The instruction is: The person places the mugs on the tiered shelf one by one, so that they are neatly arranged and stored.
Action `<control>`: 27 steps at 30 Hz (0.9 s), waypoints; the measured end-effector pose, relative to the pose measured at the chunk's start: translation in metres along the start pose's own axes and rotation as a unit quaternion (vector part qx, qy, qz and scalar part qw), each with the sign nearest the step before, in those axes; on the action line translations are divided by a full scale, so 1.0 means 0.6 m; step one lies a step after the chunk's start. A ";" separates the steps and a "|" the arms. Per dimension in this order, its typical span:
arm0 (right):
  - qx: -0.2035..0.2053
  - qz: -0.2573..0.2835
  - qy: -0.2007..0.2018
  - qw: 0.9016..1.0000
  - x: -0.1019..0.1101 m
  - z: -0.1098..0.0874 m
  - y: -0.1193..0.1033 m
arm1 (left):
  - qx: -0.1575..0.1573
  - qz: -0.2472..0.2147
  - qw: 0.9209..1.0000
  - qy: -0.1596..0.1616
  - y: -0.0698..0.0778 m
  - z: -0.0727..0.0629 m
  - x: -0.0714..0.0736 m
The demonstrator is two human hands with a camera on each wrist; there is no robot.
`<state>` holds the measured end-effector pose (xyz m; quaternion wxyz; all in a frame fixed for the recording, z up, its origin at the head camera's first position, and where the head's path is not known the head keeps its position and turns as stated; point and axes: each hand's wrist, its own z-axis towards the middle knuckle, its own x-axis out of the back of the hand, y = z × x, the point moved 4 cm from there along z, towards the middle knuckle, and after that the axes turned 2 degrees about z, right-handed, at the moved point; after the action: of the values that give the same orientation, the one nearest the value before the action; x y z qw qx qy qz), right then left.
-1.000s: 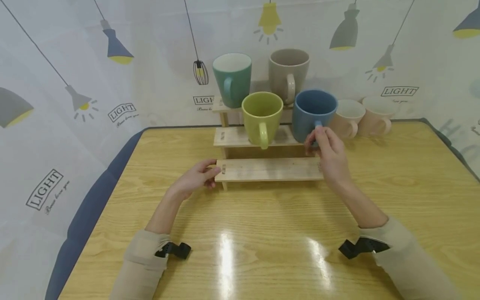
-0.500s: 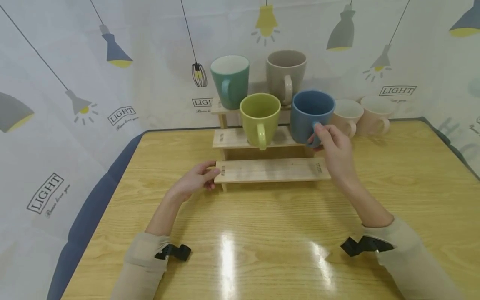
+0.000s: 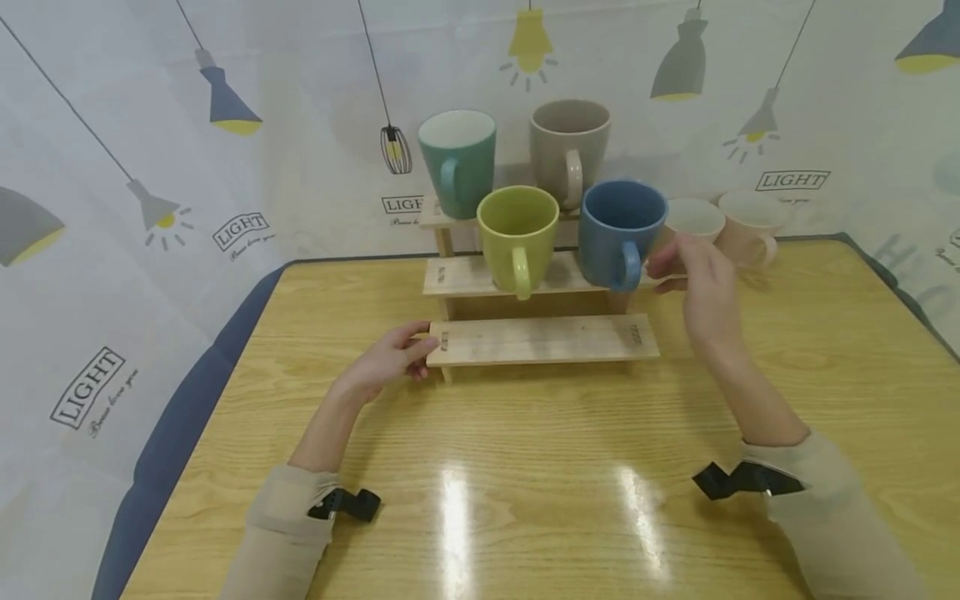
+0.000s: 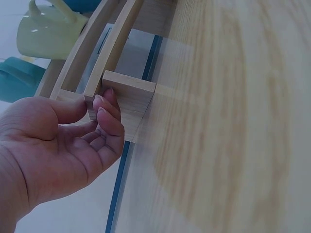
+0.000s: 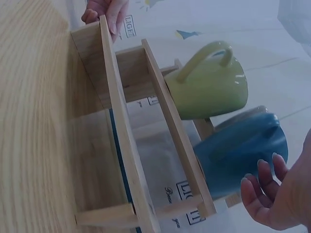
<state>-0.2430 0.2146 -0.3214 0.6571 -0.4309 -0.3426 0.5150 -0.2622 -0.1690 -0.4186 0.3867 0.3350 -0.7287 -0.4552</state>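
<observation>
A three-step wooden rack (image 3: 540, 342) stands near the table's back edge. My left hand (image 3: 386, 358) holds the left end of its lowest step, thumb on the board and fingers curled beneath, as the left wrist view shows. On the middle step sit a yellow-green mug (image 3: 506, 254) and a blue mug (image 3: 603, 250), handles facing forward. My right hand (image 3: 708, 292) is just right of the blue mug, fingers loosely bent and holding nothing. In the right wrist view its fingertips (image 5: 262, 167) overlap the blue mug's side. A teal mug (image 3: 477, 179) and a grey mug (image 3: 547, 158) occupy the top step.
Two pale pink mugs (image 3: 750, 242) stand on the table (image 3: 375, 467) right of the rack, one partly behind my right hand. A white cloth (image 3: 315, 167) printed with lamps hangs behind the table.
My right hand has let go of the blue mug's handle and moved right. The blue mug stays on the middle step, and my left hand keeps its hold on the rack.
</observation>
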 end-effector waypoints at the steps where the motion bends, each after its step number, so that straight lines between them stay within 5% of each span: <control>1: -0.002 0.004 0.002 1.000 0.005 0.003 0.001 | 0.001 -0.001 1.000 0.000 0.000 0.000 0.001; 10: -0.051 0.049 0.011 0.997 0.067 0.043 0.029 | -0.006 0.001 1.000 -0.007 0.001 0.000 0.004; 19: -0.095 0.050 0.093 0.990 0.149 0.066 0.063 | -0.004 -0.001 1.000 -0.006 -0.001 -0.002 0.003; 27: -0.158 -0.008 0.163 0.974 0.223 0.080 0.102 | -0.004 -0.004 1.000 -0.008 -0.001 -0.002 0.003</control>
<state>-0.2779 0.3610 -0.3581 0.6322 -0.6045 -0.3109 0.3718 -0.2622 -0.1712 -0.4182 0.3806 0.3330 -0.7287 -0.4618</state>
